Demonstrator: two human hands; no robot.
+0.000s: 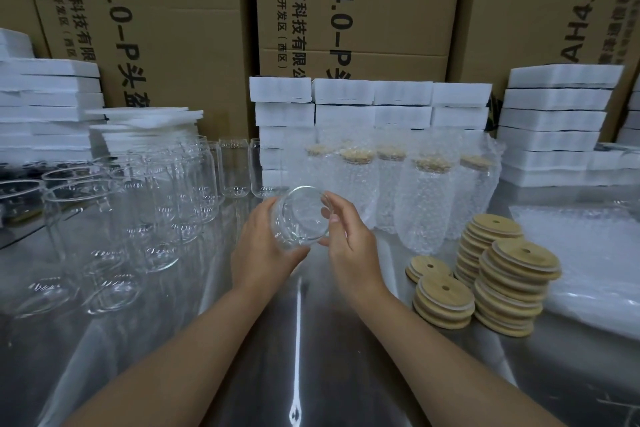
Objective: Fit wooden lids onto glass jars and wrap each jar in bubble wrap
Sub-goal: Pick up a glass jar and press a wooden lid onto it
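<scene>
Between the hands, up off the surface [311,340], that's where the jar [302,218] is right now. It's tipped so its open mouth faces me and it has no lid on yet. What's most likely to go wrong from here? — pk1

Dropping it, I'd say. Your left hand [258,246] is curled round the body from the left and underneath, and your right hand [349,236] only has fingertips and thumb on the rim. If the right lets go to fetch a lid, the left carries slick, tilted glass on its own. A loose hold and it hits the metal. — pk2

And the lids [512,274]? They're stacked just right of my right hand, a bit nearer me. — pk1

The taller stacks look uneven, so a hurried grab could knock them over. Pushing a lid on crooked while the jar's still tilted could also jam it, or pop the jar out of your hold. Stand it up first, I reckon. — pk2

Anything else close by? — pk1

The bare jars [138,204] crowd in left of your left hand, so a wide elbow could clink them together. The wrapped jars [426,198] stand just past your right hand. The bubble wrap [588,253] lies beyond the lids, a long reach across them. — pk2
</scene>
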